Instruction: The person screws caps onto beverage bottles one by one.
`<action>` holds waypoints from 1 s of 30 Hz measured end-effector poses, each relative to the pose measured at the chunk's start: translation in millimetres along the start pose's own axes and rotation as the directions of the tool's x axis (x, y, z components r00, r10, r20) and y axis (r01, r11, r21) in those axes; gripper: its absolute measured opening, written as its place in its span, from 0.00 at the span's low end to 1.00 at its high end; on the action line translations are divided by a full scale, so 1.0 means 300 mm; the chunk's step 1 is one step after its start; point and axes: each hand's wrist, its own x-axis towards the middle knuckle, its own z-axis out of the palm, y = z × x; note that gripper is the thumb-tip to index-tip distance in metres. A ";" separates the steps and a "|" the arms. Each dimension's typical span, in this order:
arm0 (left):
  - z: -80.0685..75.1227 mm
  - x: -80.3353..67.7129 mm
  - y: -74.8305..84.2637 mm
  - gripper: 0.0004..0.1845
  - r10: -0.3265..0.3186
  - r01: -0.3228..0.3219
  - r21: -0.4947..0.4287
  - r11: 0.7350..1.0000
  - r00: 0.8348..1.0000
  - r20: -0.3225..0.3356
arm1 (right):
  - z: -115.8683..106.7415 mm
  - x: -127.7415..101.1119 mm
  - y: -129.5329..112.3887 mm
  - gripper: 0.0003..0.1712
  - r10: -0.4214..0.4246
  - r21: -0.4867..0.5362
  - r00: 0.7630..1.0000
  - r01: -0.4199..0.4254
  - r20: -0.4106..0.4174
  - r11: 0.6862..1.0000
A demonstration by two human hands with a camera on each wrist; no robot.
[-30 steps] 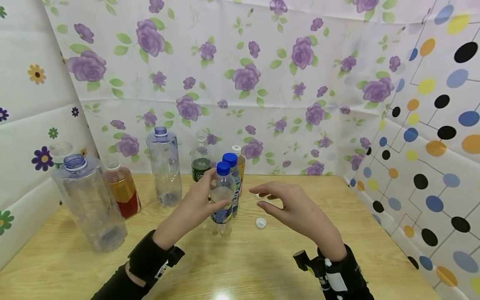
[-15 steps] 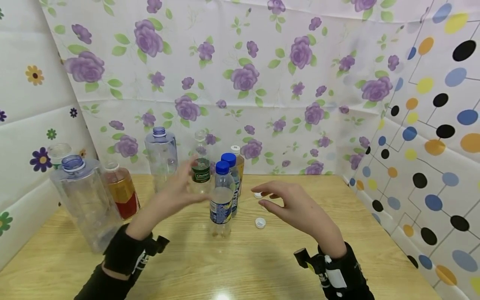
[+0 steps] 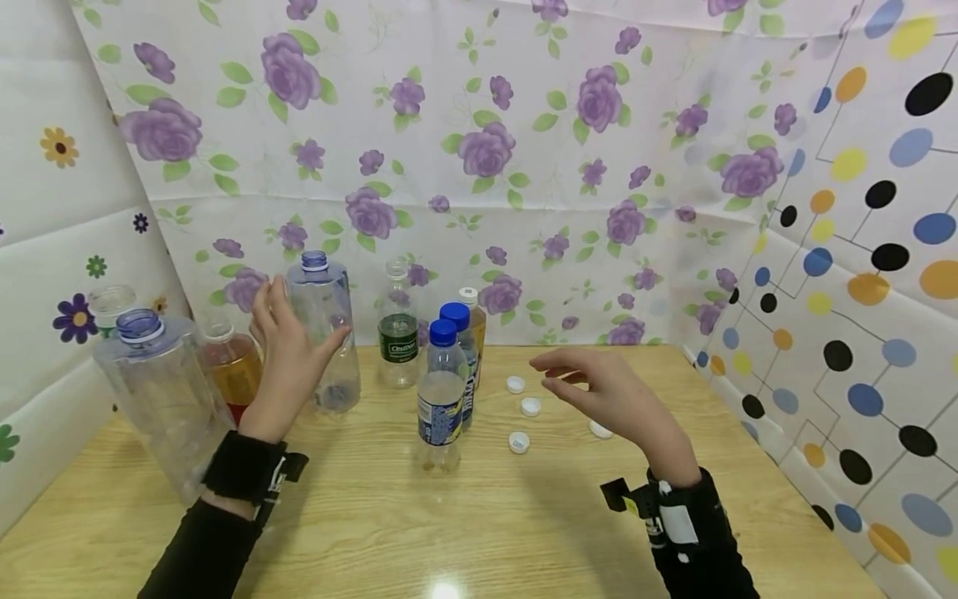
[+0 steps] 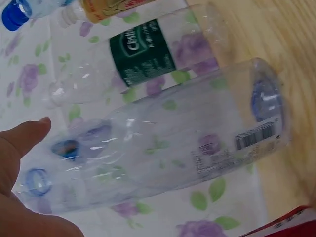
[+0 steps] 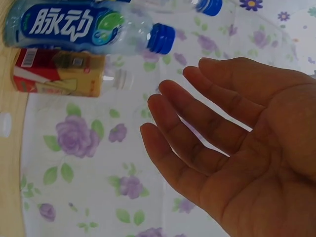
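Note:
My left hand is at the near left side of a tall clear plastic bottle with an uncapped bluish neck. Its thumb and fingers are spread apart; in the left wrist view the thumb stands beside that bottle, and contact cannot be made out. Above the table at right hovers my right hand, fingers loosely bent and holding nothing. White bottle caps lie near it. Two blue-capped bottles, the front one and the one behind, stand between the hands.
A green-labelled clear bottle and a white-capped tan-labelled bottle stand behind. At left are a large clear bottle, a red-and-yellow bottle and another clear bottle. Floral cloth hangs behind the wooden table.
My left hand has left the front blue-capped bottle and moved left to the tall clear bottle. My right hand has shifted slightly right, and more white caps now show.

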 end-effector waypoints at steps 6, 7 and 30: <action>0.025 0.013 -0.061 0.61 -0.101 0.110 -0.109 0.988 0.992 0.077 | 0.006 0.011 0.070 0.16 0.061 0.011 0.998 -0.061 0.012 0.998; 0.033 0.017 -0.072 0.62 -0.118 0.127 -0.125 0.984 0.990 0.079 | 0.008 0.012 0.079 0.16 0.066 0.016 0.998 -0.066 0.017 0.998; 0.026 0.028 0.024 0.58 -0.043 0.046 -0.188 0.981 0.999 0.019 | 0.012 0.002 0.109 0.16 0.096 0.024 0.995 -0.097 0.026 0.995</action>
